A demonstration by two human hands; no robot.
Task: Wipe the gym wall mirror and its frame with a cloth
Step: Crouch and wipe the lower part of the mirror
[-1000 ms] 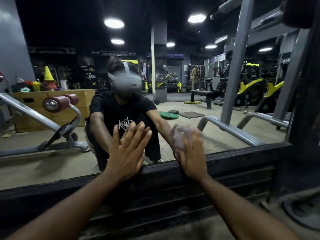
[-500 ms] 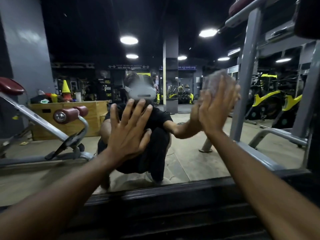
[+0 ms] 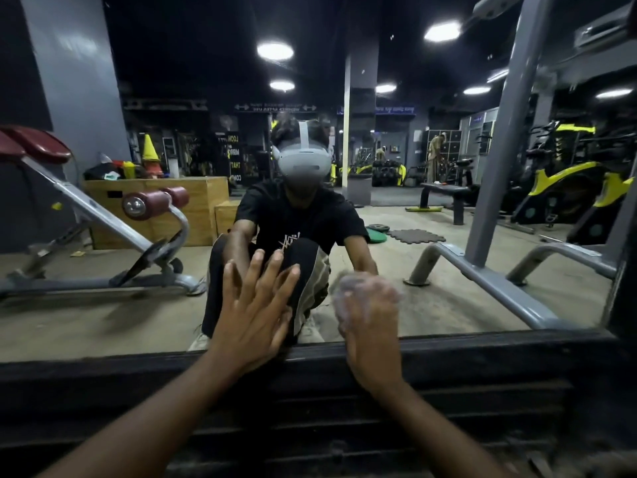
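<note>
Pressing a pale cloth (image 3: 344, 293) on the mirror (image 3: 448, 288) just above its bottom frame (image 3: 482, 350) is the right hand (image 3: 374, 322), too blurred to tell its grip; the left hand (image 3: 253, 315) lies flat there, fingers spread.

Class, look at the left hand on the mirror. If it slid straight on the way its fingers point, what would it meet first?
Nothing solid, it seems: the left hand points up the mirror, and only bare glass lies ahead; what shows there is reflection.

Dim gym; round ceiling lights (image 3: 275, 51); grey pillar (image 3: 360, 139); wooden box (image 3: 200, 208); red-padded bench (image 3: 96, 211); dusty tan floor (image 3: 448, 305)
</note>
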